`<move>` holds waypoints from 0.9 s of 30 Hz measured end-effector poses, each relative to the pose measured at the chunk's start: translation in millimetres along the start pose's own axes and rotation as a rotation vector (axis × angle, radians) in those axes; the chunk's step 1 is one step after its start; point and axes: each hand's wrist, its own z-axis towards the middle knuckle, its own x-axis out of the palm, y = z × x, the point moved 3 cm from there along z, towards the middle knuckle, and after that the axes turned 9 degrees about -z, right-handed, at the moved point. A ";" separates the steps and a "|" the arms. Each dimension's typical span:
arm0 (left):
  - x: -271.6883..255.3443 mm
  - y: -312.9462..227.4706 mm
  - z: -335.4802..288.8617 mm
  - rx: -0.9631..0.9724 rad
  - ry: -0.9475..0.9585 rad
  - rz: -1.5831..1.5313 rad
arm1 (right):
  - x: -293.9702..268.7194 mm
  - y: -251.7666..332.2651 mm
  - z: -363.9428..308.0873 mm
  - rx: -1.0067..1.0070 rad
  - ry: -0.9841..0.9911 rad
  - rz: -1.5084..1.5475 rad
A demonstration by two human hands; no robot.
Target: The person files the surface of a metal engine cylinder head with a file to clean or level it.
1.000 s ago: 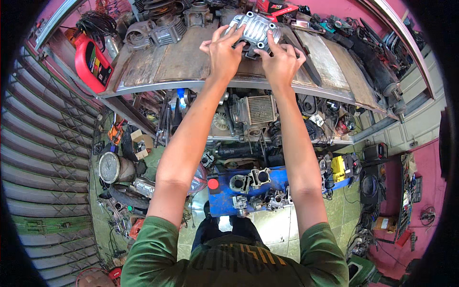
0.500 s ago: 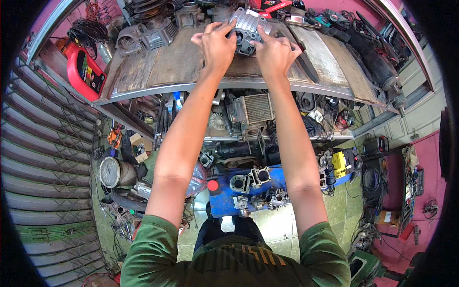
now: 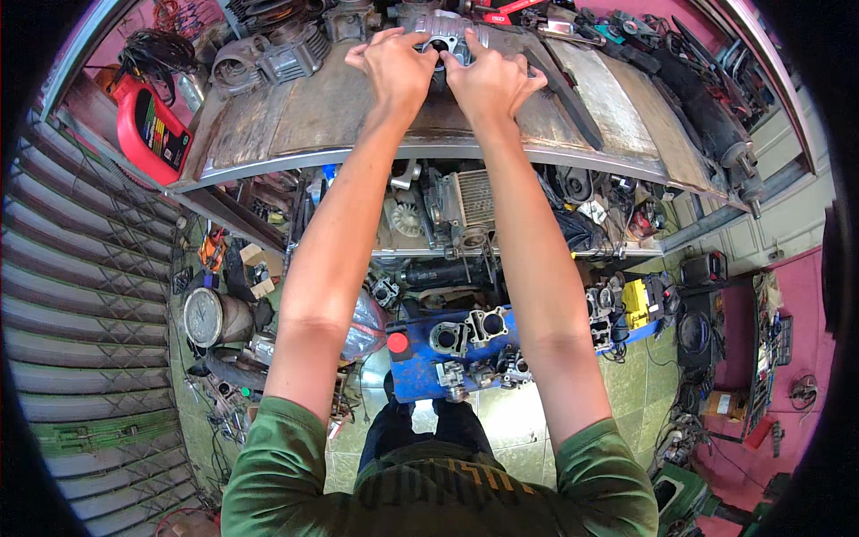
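Observation:
A silver finned engine part [image 3: 447, 27] rests at the far side of the wooden workbench top [image 3: 313, 112]. A dark round opening on its near face points toward me. My left hand [image 3: 395, 73] holds it from the left, thumb and index finger bent at the opening's edge. From the right, my right hand [image 3: 490, 79] grips it the same way, its thumb by the opening and index finger over the upper side. Both hands are closed on the part, and both arms stretch far forward. The fingers partly cover it.
Finned cylinders [image 3: 291, 55] stand at the bench's back left, near a red oil bottle [image 3: 154, 130]. A flat dark bar [image 3: 573, 103] lies right of my hands. Below the bench, a radiator [image 3: 467, 199] sits on a shelf. More engine parts lie on a blue table [image 3: 412, 380] before my legs.
Both hands have moved slightly left and closer together. The engine part has turned between them, so its round opening now faces me and less of its finned body shows.

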 end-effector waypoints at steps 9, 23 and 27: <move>-41.5 22.8 9.9 -0.016 0.004 -0.020 | -2.7 38.2 -6.5 0.038 0.061 0.185; -119.4 55.9 -8.3 0.036 -0.030 0.113 | -17.5 102.5 -44.8 -0.016 -0.020 0.314; -130.6 58.7 -14.1 0.056 0.021 0.115 | -28.6 98.8 -47.7 -0.130 0.084 0.195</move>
